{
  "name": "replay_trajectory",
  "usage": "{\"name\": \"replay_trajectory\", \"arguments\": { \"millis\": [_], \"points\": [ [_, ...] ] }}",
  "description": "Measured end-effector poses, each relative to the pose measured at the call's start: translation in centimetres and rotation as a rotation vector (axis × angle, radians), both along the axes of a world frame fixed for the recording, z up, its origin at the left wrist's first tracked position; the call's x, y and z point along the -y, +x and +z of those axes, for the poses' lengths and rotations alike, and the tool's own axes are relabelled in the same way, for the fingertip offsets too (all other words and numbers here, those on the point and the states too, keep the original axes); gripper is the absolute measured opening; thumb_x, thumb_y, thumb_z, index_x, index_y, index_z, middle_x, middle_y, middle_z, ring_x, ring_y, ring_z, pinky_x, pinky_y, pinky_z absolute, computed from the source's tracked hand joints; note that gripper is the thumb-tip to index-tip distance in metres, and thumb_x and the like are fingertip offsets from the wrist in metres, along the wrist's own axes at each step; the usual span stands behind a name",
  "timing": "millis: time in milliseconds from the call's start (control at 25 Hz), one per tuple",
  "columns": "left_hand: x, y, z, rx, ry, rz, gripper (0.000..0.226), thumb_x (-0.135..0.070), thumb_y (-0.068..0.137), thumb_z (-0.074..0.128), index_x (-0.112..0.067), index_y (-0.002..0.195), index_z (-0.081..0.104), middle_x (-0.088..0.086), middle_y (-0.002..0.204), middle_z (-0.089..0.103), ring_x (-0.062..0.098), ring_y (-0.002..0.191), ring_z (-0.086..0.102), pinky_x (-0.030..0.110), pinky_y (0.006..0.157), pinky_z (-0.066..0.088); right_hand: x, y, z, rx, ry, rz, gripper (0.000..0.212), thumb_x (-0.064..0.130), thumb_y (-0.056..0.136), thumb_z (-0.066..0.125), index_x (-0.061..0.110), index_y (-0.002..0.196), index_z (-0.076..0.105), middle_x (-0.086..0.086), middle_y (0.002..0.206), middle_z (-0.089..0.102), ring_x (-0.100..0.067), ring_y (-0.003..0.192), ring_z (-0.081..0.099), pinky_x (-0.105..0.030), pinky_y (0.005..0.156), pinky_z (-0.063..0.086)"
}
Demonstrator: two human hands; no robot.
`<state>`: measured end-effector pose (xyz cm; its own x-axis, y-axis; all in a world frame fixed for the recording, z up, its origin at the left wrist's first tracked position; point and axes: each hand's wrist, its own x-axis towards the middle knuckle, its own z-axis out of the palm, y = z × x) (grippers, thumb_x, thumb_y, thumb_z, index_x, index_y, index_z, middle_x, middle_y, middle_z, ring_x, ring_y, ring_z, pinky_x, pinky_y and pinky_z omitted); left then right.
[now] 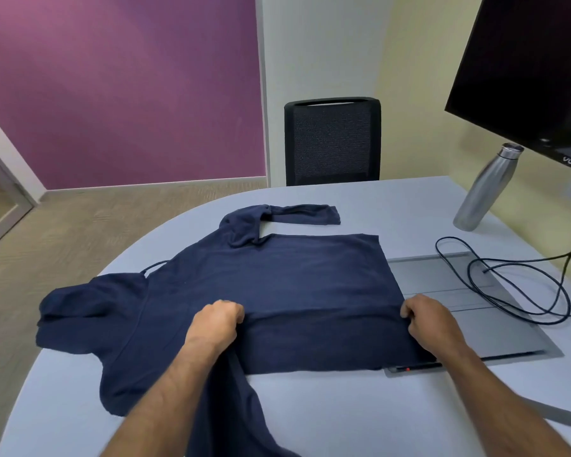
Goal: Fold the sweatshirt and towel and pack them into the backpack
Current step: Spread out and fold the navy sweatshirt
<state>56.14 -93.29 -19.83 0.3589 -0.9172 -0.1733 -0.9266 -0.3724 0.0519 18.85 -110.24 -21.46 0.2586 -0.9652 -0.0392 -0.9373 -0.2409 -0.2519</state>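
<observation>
A navy blue hooded sweatshirt [277, 278] lies spread on the pale table [360, 410], hood to the left, one sleeve bent along the far edge, the other sleeve trailing toward me. My left hand [220, 319] grips a raised crease in the cloth near the sweatshirt's middle. My right hand [429, 319] pinches the same crease at the hem on the right. No towel or backpack is in view.
A steel bottle [487, 189] stands at the back right under a dark monitor [528, 67]. A black cable [515, 285] loops over a grey cable hatch [468, 324] right of the sweatshirt. A black mesh chair [332, 140] sits behind the table.
</observation>
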Motion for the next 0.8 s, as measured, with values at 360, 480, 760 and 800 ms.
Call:
{"name": "replay_trajectory", "arguments": {
  "millis": [360,480,760,800],
  "points": [
    [4.2,0.9,-5.1,0.027,0.042,-0.015,0.038,-0.003,0.089,0.048,-0.026,0.111,0.069,-0.006,0.108,0.063,0.022,0.097,0.062,0.031,0.074,0.049,2.4,1.8,-2.7,-0.283,0.025,0.034,0.022,0.004,0.080,0.050,0.022,0.087,0.060,0.003,0.096,0.059,-0.021,0.087,0.058,-0.030,0.070,0.045],
    [3.7,0.5,-5.6,-0.022,0.079,-0.012,0.032,-0.008,0.091,0.048,-0.023,0.112,0.067,-0.004,0.112,0.063,0.022,0.102,0.061,0.034,0.079,0.051,2.0,1.8,-3.5,-0.357,-0.005,0.048,0.023,0.007,0.082,0.050,0.024,0.092,0.061,0.003,0.103,0.059,-0.021,0.095,0.055,-0.032,0.076,0.044],
    [0.7,4.3,-6.7,-0.518,-0.104,0.095,0.074,-0.081,0.083,0.040,-0.039,0.144,0.038,-0.008,0.131,0.058,0.015,0.124,0.052,0.042,0.107,0.042,-0.3,2.5,-6.4,-0.079,-0.341,0.108,0.021,0.014,0.070,0.058,0.007,0.084,0.072,-0.014,0.115,0.066,-0.036,0.102,0.057,-0.049,0.079,0.046],
    [0.0,5.0,-6.0,-0.563,-0.106,0.096,0.084,-0.089,0.073,0.044,-0.042,0.143,0.038,-0.010,0.129,0.059,0.011,0.123,0.053,0.040,0.108,0.042,-1.0,2.5,-6.8,-0.024,-0.369,0.120,0.029,0.020,0.077,0.050,0.008,0.089,0.073,-0.013,0.114,0.067,-0.036,0.099,0.059,-0.048,0.077,0.049]
  ]
}}
